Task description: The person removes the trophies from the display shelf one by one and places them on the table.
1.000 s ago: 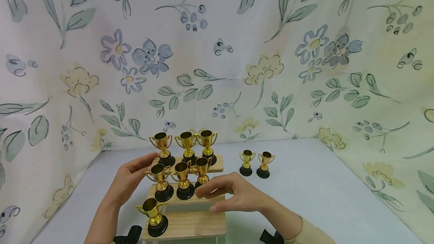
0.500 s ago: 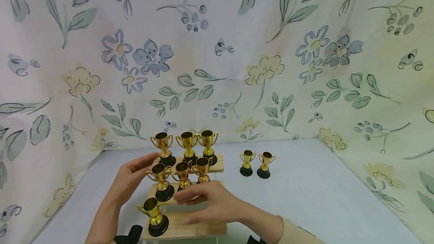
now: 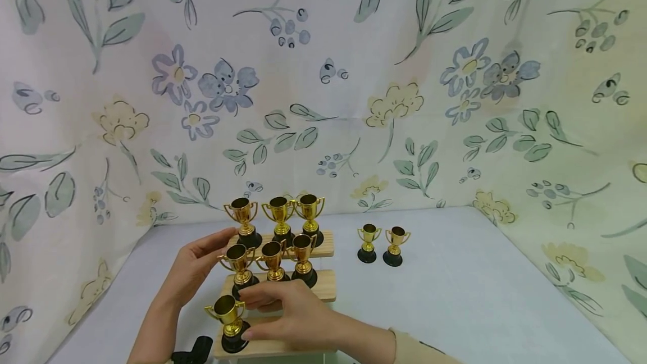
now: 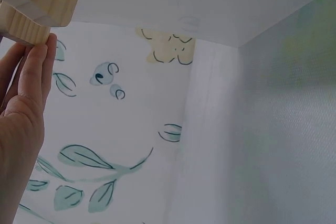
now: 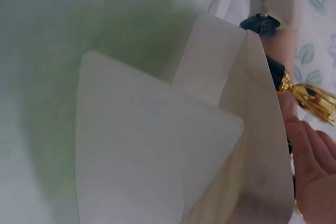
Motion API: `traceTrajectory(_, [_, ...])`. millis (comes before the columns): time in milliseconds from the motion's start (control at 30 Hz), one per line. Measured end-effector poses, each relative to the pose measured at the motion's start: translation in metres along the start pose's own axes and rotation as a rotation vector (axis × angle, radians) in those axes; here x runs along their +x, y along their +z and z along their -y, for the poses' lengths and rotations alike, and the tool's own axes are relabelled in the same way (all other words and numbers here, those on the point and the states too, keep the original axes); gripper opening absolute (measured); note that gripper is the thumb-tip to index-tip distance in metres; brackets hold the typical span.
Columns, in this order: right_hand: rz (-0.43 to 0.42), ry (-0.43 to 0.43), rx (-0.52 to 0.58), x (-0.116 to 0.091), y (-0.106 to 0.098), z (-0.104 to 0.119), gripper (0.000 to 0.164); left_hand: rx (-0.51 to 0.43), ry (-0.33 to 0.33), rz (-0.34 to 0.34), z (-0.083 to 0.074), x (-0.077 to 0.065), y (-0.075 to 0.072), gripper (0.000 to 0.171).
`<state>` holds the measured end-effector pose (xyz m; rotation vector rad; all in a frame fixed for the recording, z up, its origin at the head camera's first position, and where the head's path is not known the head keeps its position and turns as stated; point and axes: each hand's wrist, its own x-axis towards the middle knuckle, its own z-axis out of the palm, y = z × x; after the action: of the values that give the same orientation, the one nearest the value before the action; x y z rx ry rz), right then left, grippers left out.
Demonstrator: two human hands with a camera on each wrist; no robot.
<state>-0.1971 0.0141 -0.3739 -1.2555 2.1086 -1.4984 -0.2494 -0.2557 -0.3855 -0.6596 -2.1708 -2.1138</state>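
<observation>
A three-step wooden stand (image 3: pixel 320 291) carries small gold trophy cups with black bases. Three trophies (image 3: pixel 280 215) stand on the top step and three on the middle step. One trophy (image 3: pixel 229 322) stands at the left end of the bottom step. My right hand (image 3: pixel 298 313) is just right of that trophy, thumb near its black base, fingers spread and not closed round it. My left hand (image 3: pixel 189 268) touches the left end of the top step with straight fingers; the left wrist view shows its fingertips against the wooden board (image 4: pixel 23 24).
Two more trophies (image 3: pixel 381 245) stand on the white table (image 3: pixel 470 296) to the right of the stand. A floral cloth (image 3: pixel 323 100) hangs behind and at the sides. White panels (image 5: pixel 147 140) support the stand's steps from below.
My right hand has moved left and slightly down, from beside the right middle-step trophy to the bottom-step trophy. My left hand and the trophies stay where they were.
</observation>
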Motion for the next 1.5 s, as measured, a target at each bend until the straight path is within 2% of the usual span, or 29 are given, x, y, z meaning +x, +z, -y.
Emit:
traceTrajectory(267, [-0.049, 0.041, 0.010, 0.013, 0.011, 0.004, 0.046, 0.004, 0.010, 0.006, 0.003, -0.001, -0.001, 0.044])
traceTrajectory(567, [-0.101, 0.038, 0.034, 0.024, 0.014, 0.007, 0.046, 0.010, 0.014, 0.009, 0.003, 0.000, -0.001, 0.044])
traceTrajectory(1233, [-0.080, -0.039, -0.039, 0.034, 0.016, 0.009, 0.037, -0.007, 0.024, 0.031, 0.003, -0.001, -0.002, 0.045])
traceTrajectory(1500, [-0.074, -0.039, -0.020, 0.033, 0.016, 0.009, 0.036, -0.008, 0.015, 0.023, 0.001, -0.001, -0.001, 0.045])
